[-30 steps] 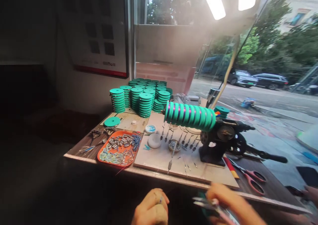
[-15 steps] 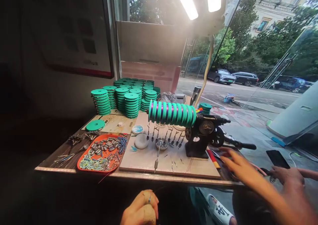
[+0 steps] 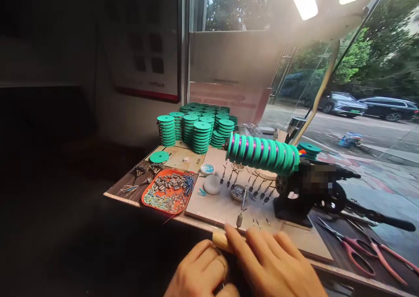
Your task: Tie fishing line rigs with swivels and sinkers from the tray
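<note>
My left hand (image 3: 199, 271) is at the bottom centre, below the table's front edge, with its fingers curled inward. Close against it lies my right hand (image 3: 275, 262), fingers bent together over the meeting point. A tan, smooth cylinder-like piece (image 3: 221, 240) shows between them; whether it is a finger wrap or a separate thing I cannot tell. What the fingertips pinch is hidden. Just beyond the hands a grey lead sinker (image 3: 239, 220) lies at the board's front edge. Small metal swivels and clips (image 3: 258, 222) lie nearby.
A black hand-cranked winder (image 3: 304, 188) carries a row of green foam spools (image 3: 262, 153). An orange tray (image 3: 168, 191) holds sinkers and small fittings. Green spool stacks (image 3: 200, 137) stand behind. Pink-handled scissors (image 3: 360, 253) and pliers (image 3: 389, 266) lie right; a small bowl (image 3: 238, 192) holds beads.
My right hand has come from the right side of the table to my left hand. The view has turned right to left; another person's hand and the red-yellow piece no longer show.
</note>
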Demonstrator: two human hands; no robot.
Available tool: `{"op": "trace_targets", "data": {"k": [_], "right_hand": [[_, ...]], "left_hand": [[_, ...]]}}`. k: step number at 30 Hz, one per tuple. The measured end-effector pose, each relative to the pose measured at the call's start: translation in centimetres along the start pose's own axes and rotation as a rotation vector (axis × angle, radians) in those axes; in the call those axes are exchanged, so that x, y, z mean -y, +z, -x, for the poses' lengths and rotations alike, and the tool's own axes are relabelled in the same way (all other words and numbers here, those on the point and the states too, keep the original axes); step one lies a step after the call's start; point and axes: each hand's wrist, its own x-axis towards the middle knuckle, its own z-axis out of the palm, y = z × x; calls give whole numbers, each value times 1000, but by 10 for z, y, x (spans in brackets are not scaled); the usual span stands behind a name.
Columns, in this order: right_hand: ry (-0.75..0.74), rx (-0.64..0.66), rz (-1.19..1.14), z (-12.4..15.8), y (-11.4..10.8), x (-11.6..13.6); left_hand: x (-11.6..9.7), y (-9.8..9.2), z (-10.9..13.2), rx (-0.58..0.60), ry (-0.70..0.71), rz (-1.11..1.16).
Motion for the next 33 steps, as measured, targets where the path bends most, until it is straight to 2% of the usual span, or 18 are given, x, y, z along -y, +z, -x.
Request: {"op": "trace_targets", "data": {"k": [2,3,4,5,6,8,10,11,12,13,15,17,20,23,25,29,33], "right_hand": [[-127,41,-69,-30,-5,-5],[-127,123,-191,-39,-8,-13],[-74,230,-358,-44,-12,-23],[23,343,-550,-46,-16,-34],[152,431,-746,-47,-19,-42],[400,488,-1093,-48,-24,-52],[492,454,-1287,-53,-26,-52],[491,445,-1281,-57,-27,-50],[469,456,-1212,-62,-27,-47],[433,483,-1103,-68,-27,-44],[339,554,-835,-80,-24,-40],[259,559,-539,-88,-17,-35],[186,363,-129,-91,1,-27],[157,218,-23,-87,17,-22],[165,177,-10,-84,22,-22],[173,104,21,-83,23,-24],[174,88,19,-83,25,-25]], "left_hand": [[6,-27,-30,201,187,-136],[11,-38,-46,297,216,-51],[18,-47,-61,439,161,149],[25,-51,-74,517,56,416],[31,-51,-84,503,-102,645],[37,-40,-93,432,-140,717],[36,-19,-86,357,-143,741],[33,-8,-78,209,-55,726],[29,3,-68,71,19,617],[25,12,-58,-17,-2,492],[16,23,-41,-86,-52,319],[8,27,-30,-67,-144,265],[-3,27,-25,2,-401,297],[-11,29,-25,21,-648,324],[-16,33,-26,5,-694,349],[-20,36,-26,33,-678,422],[-20,35,-26,45,-674,466]]}}
